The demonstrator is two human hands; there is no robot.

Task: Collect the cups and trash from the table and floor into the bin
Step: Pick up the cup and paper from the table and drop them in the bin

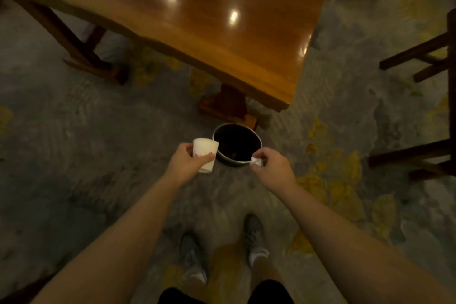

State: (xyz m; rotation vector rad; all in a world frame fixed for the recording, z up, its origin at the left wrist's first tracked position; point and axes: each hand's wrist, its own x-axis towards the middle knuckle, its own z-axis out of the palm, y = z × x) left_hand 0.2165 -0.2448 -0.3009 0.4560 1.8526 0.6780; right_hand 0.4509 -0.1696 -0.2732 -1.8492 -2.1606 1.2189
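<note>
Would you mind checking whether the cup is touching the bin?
Cannot tell. In the head view the cup, held by the left hand, overlaps the bin rim, probably above it.

White cup (204, 154) with red marking at 11 o'clock from black bin (237, 143); white wad (256, 161); orange-brown table (197, 20); grey carpet (74, 143), yellow patches.

Glossy wooden table (222, 20), patterned grey-yellow carpet (74, 143), dim light

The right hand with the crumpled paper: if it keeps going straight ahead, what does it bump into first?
Probably the bin. The right hand holds the crumpled paper by its near rim, pointing toward the opening, with nothing visible between. Height above the rim is unclear.
</note>
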